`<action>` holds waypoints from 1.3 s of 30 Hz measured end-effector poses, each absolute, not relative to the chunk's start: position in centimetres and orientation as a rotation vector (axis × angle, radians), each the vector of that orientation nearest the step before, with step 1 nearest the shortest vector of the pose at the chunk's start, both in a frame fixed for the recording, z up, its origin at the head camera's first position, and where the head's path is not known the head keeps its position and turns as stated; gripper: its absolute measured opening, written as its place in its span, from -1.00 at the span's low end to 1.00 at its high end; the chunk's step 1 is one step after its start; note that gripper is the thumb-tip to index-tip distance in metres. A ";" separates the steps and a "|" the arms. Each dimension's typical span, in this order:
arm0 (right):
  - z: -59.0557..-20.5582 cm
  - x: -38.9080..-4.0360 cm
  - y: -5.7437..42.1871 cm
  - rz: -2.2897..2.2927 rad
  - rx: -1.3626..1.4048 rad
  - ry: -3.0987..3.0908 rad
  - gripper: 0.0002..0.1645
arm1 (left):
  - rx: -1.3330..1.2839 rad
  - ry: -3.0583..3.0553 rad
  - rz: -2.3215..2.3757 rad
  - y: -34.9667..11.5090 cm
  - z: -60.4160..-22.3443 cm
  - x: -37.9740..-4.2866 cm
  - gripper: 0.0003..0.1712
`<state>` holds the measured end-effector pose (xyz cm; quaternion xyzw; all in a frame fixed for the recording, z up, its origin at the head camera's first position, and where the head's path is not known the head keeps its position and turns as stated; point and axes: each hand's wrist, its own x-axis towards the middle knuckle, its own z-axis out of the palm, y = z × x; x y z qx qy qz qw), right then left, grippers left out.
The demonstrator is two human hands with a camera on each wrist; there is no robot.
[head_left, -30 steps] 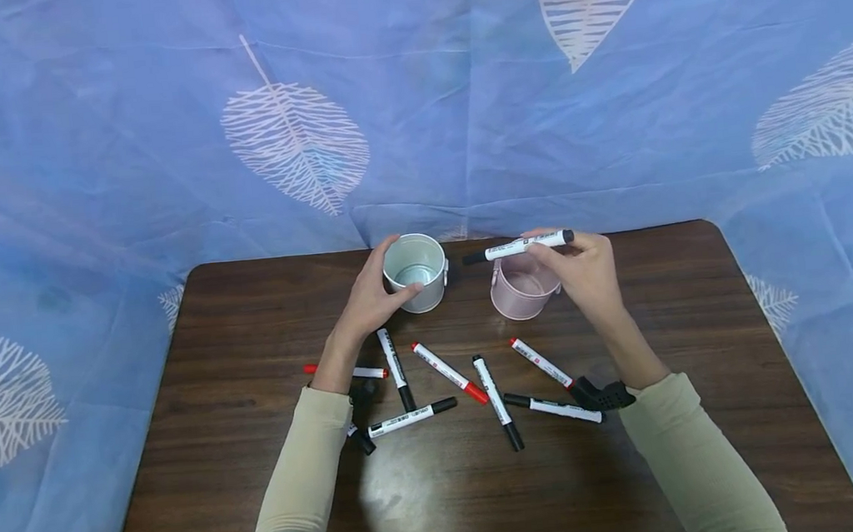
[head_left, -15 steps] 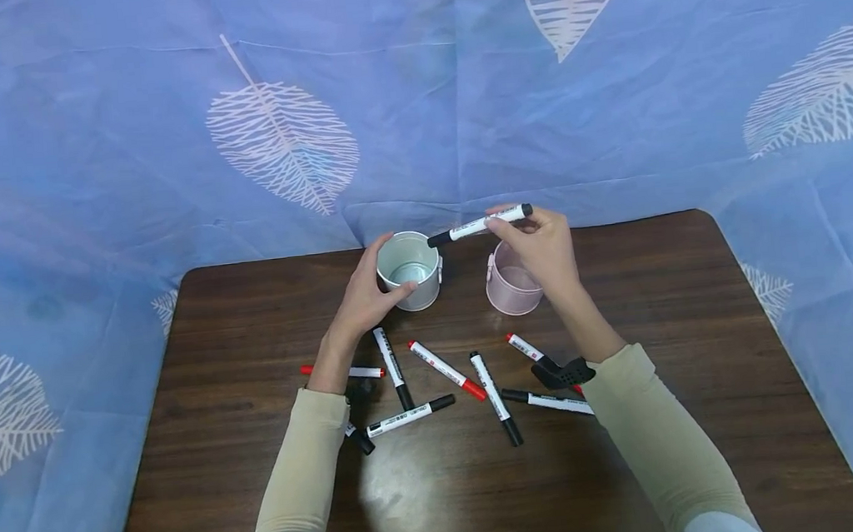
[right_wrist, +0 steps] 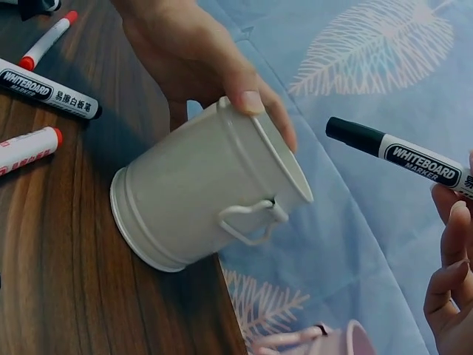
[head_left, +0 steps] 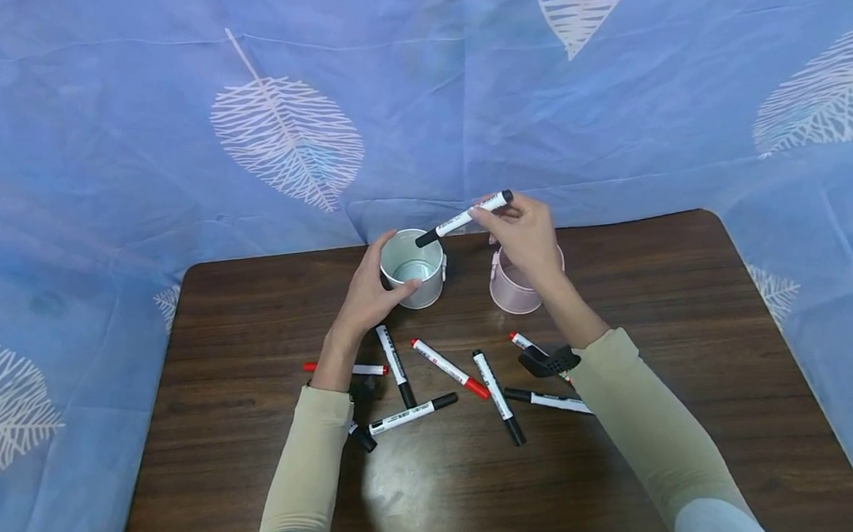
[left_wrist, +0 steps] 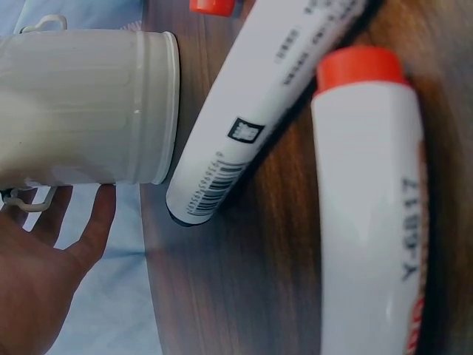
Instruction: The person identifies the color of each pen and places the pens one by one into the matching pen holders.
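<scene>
A small pale, whitish metal bucket (head_left: 429,295) stands upright at the back of the table. My left hand (head_left: 365,294) holds it from the left, the thumb at its near rim and the fingers round the far side. With my right hand (head_left: 528,237) I pinch a black-capped whiteboard marker (right_wrist: 421,161), tilted with its cap low to the left over the pale bucket's mouth. In the right wrist view the cap is apart from the rim. A pink bucket (head_left: 511,294) stands below my right hand, partly hidden by it.
Several markers lie scattered nearer on the dark wooden table (head_left: 223,449), among them a red marker (head_left: 450,368), a black marker (head_left: 499,398) and another black marker (head_left: 412,414). A blue leaf-patterned cloth (head_left: 413,92) hangs behind the table's back edge.
My right hand has carried the marker leftwards from above the pink bucket to the mouth of the pale bucket, tilting it more. The left hand has kept its hold.
</scene>
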<state>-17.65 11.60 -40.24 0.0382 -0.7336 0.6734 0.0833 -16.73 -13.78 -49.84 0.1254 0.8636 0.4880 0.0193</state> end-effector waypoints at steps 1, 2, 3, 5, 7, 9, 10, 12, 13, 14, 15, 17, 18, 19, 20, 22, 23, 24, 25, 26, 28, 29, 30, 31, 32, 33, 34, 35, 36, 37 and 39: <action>-40.6 -18.0 11.4 2.008 0.113 -2.195 -0.83 | 0.387 2.679 1.513 -13.8 -49.8 -16.7 0.02; -40.9 -18.3 11.2 2.003 0.113 -2.200 -0.82 | 0.386 2.679 1.511 -13.8 -49.8 -16.7 0.02; -41.0 -18.5 10.9 1.996 0.117 -2.207 -0.80 | 0.384 2.680 1.511 -13.7 -49.8 -16.8 0.02; -41.3 -18.8 10.4 1.975 0.124 -2.226 -0.76 | 0.384 2.680 1.514 -13.7 -49.8 -16.7 0.03; -41.4 -19.0 10.0 1.940 0.130 -2.249 -0.73 | 0.385 2.685 1.513 -13.6 -49.7 -16.8 0.03; -41.5 -19.1 9.7 1.906 0.124 -2.274 -0.69 | 0.395 2.690 1.509 -13.6 -49.7 -16.9 0.03; -41.6 -19.1 9.6 1.889 0.115 -2.288 -0.69 | 0.399 2.691 1.506 -13.5 -49.7 -16.9 0.03; -41.7 -19.1 9.4 1.875 0.102 -2.301 -0.67 | 0.401 2.692 1.497 -13.4 -49.6 -16.9 0.04; -41.8 -19.0 9.3 1.865 0.094 -2.312 -0.68 | 0.403 2.689 1.497 -13.4 -49.6 -16.9 0.04; -41.9 -19.0 9.2 1.861 0.087 -2.319 -0.67 | 0.403 2.687 1.498 -13.3 -49.6 -16.8 0.04; -41.9 -18.9 9.1 1.856 0.087 -2.327 -0.67 | 0.401 2.684 1.502 -13.3 -49.6 -16.8 0.04; -42.0 -18.9 9.0 1.854 0.091 -2.340 -0.68 | 0.401 2.682 1.508 -13.4 -49.5 -16.8 0.04; -42.1 -18.8 8.9 1.842 0.093 -2.351 -0.68 | 0.403 2.683 1.511 -13.4 -49.6 -16.8 0.04; -42.2 -18.8 8.8 1.821 0.095 -2.370 -0.69 | 0.405 2.685 1.513 -13.4 -49.6 -16.8 0.04; -42.3 -18.8 8.7 1.800 0.097 -2.389 -0.69 | 0.406 2.688 1.513 -13.5 -49.6 -16.8 0.04; -42.5 -18.6 8.5 1.746 0.092 -2.434 -0.71 | 0.411 2.693 1.512 -13.6 -49.7 -16.9 0.04; -42.7 -18.6 8.3 1.717 0.088 -2.458 -0.72 | 0.412 2.698 1.510 -13.6 -49.7 -16.9 0.04; -42.8 -18.5 8.2 1.686 0.088 -2.486 -0.72 | 0.412 2.701 1.511 -13.7 -49.7 -16.9 0.04; -43.0 -18.4 8.1 1.665 0.092 -2.503 -0.72 | 0.412 2.702 1.512 -13.7 -49.8 -16.9 0.03; -43.2 -18.4 7.9 1.646 0.099 -2.519 -0.71 | 0.412 2.704 1.515 -13.7 -49.8 -16.8 0.03; -43.5 -18.3 7.5 1.588 0.122 -2.549 -0.70 | 0.414 2.708 1.517 -13.8 -49.8 -16.8 0.03; -43.7 -18.3 7.3 1.551 0.137 -2.565 -0.70 | 0.416 2.710 1.516 -13.8 -49.8 -16.8 0.03; -43.8 -18.3 7.1 1.511 0.153 -2.577 -0.70 | 0.416 2.710 1.516 -13.8 -49.8 -16.8 0.03; -43.9 -18.3 6.9 1.468 0.167 -2.585 -0.70 | 0.414 2.710 1.513 -13.8 -49.8 -16.8 0.03; -44.0 -18.3 6.7 1.425 0.179 -2.595 -0.70 | 0.415 2.712 1.509 -13.8 -49.8 -16.8 0.03; -44.2 -18.2 6.5 1.390 0.188 -2.601 -0.70 | 0.412 2.710 1.506 -13.8 -49.8 -16.7 0.03; -44.3 -18.2 6.3 1.374 0.196 -2.601 -0.69 | 0.410 2.709 1.502 -13.8 -49.8 -16.7 0.03; -44.4 -18.1 6.2 1.365 0.204 -2.601 -0.69 | 0.409 2.711 1.496 -13.8 -49.8 -16.7 0.03; -44.4 -18.1 6.1 1.364 0.208 -2.599 -0.67 | 0.408 2.710 1.495 -13.8 -49.8 -16.7 0.02; -44.5 -18.0 6.0 1.370 0.209 -2.597 -0.66 | 0.406 2.709 1.493 -13.8 -49.8 -16.7 0.02; -44.7 -17.9 5.9 1.392 0.209 -2.594 -0.64 | 0.402 2.706 1.494 -13.8 -49.8 -16.7 0.02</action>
